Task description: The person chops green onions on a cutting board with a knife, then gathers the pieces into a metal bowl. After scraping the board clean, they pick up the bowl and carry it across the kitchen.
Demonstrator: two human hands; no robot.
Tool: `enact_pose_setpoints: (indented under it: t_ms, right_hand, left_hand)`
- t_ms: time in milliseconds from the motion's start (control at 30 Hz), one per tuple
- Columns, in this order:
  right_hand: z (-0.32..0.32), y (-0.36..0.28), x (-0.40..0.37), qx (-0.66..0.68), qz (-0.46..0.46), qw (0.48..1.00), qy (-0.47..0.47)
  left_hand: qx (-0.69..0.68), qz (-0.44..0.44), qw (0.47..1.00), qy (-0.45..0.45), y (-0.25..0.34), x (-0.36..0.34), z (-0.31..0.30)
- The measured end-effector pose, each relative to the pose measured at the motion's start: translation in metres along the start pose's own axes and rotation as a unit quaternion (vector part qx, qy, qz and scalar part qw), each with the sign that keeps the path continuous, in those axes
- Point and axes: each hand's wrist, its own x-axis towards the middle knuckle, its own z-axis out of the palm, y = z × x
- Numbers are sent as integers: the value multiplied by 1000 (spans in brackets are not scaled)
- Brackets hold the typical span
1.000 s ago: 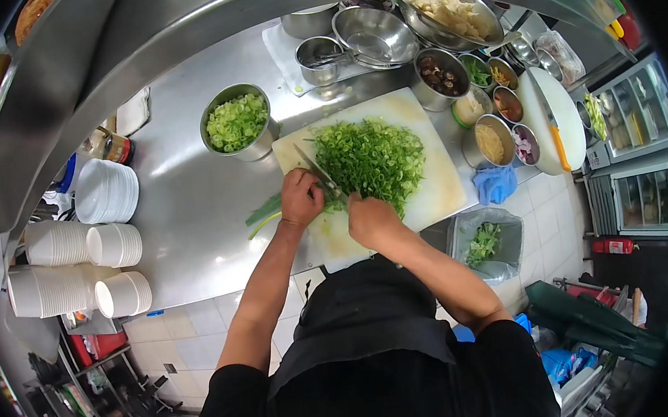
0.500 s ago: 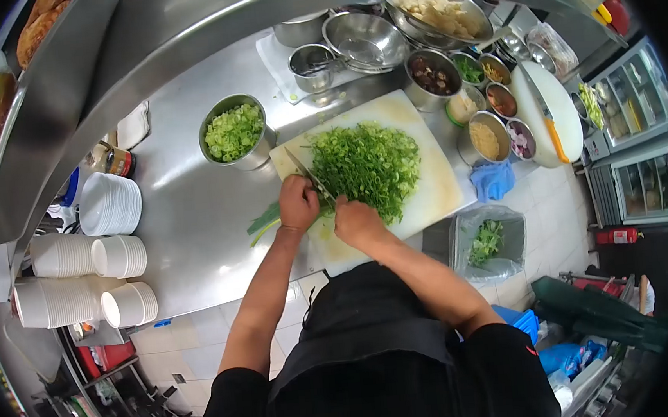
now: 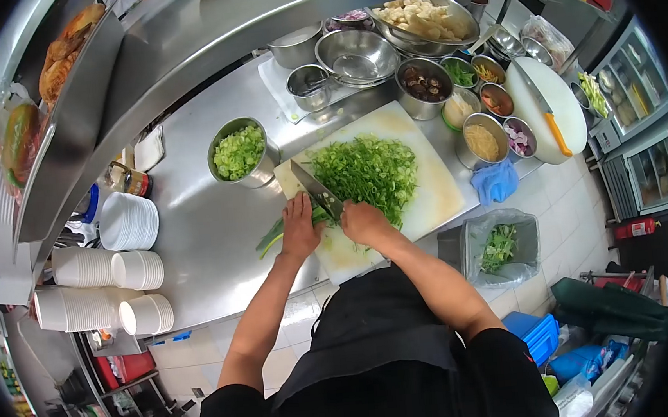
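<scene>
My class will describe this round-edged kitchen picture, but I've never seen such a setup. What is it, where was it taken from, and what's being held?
There is no machine here, only a person's bare hands. The camera is worn on the head, looking forward and down. The right hand grips a kitchen knife; the left hand lies over uncut scallion stalks beside the blade. Chopped scallions are heaped on a white cutting board, set on a steel counter. Nearby, a metal pot holds more, paler green pieces.
</scene>
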Motion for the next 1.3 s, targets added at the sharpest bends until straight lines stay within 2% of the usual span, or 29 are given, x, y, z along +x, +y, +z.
enact_pose_setpoints:
  t_ms: [100, 167, 333, 400, 533, 600, 633, 700, 767, 833, 900, 967, 1000, 1067, 1100, 1167, 1267, 1300]
  right_hand:
    - [-5, 14, 2, -5, -7, 1000, 13]
    - [-24, 18, -4, 21, 55, 998, 9]
    - [-19, 28, 2, -35, 16, 999, -7]
    - [-17, 26, 2, -42, 20, 999, -11]
    - [-12, 31, 0, -21, 7, 1000, 7]
    - [-11, 34, 3, -26, -12, 1000, 6]
    - [-15, 31, 4, -29, 6, 1000, -10]
    - [-23, 22, -1, -24, 32, 999, -31]
    - [-16, 28, 0, -13, 16, 1000, -15]
    - [-16, 29, 0, -15, 0, 1000, 10]
    - [-20, 25, 0, -24, 14, 1000, -11]
    - [-22, 22, 2, -32, 31, 999, -31]
    - [-21, 22, 2, -31, 34, 998, -31]
    - [-20, 24, 1, -33, 36, 998, -34]
    - [-20, 25, 1, -27, 29, 999, -31]
    - [-18, 25, 0, -25, 17, 999, -29]
    - [-17, 25, 1, -47, 16, 998, -26]
    - [-17, 26, 1, -31, 10, 999, -20]
  left_hand:
    - [7, -1, 995, 99, 3, 4, 15]
    - [11, -5, 994, 109, 4, 14, 20]
    - [9, -24, 993, 114, 6, 32, 38]
    - [2, -42, 986, 163, 16, 28, 43]
    - [9, 1, 987, 158, 13, 18, 35]
    - [-66, 23, 992, 102, 4, 19, 27]
    - [-66, 12, 993, 101, 2, 18, 17]
    - [-157, -51, 978, 124, -11, 20, -6]
    - [-329, -113, 921, 178, -54, 21, -24]
    - [-170, -132, 968, 131, -111, 6, -32]
    - [-68, -250, 966, 9, -118, -16, -50]
    - [57, -185, 981, -24, -141, -52, -32]
    - [58, -186, 981, -25, -132, -68, -31]
    - [-84, -277, 957, 8, -108, -94, -32]
    - [-86, -280, 956, 9, -105, -100, -28]
    - [-229, -314, 921, 42, -102, -109, -23]
    - [-204, -274, 934, 107, -140, -143, -14]
    - [-169, -274, 941, 100, -149, -157, -24]
